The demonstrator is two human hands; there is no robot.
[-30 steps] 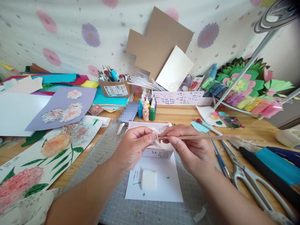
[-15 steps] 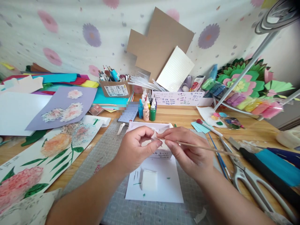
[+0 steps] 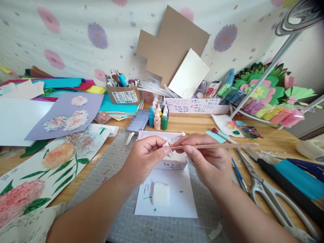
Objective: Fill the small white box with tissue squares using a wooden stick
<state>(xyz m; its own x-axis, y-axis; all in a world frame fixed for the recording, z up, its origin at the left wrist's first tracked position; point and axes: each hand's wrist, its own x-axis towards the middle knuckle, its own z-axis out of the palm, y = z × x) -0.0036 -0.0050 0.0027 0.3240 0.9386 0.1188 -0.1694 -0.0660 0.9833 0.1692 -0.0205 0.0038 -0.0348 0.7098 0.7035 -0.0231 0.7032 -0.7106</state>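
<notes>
Using the cardboard box [image 3: 126,97] of brushes and pens as my landmark, I see bright coloured sheets [image 3: 62,83] to its left and a lilac sheet [image 3: 63,101] lower left. Right of it stand paint bottles [image 3: 164,120]; beyond these, brown cardboard [image 3: 174,37] leans against the flowered backdrop [image 3: 157,15]. Well to the box's right, I make out a layered paper flower [image 3: 260,89] and, nearer me, large scissors [image 3: 258,185].

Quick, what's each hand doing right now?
Left hand: closed, pinching a small white piece.
Right hand: closed, holding a thin stick, its tip at that piece.
</notes>
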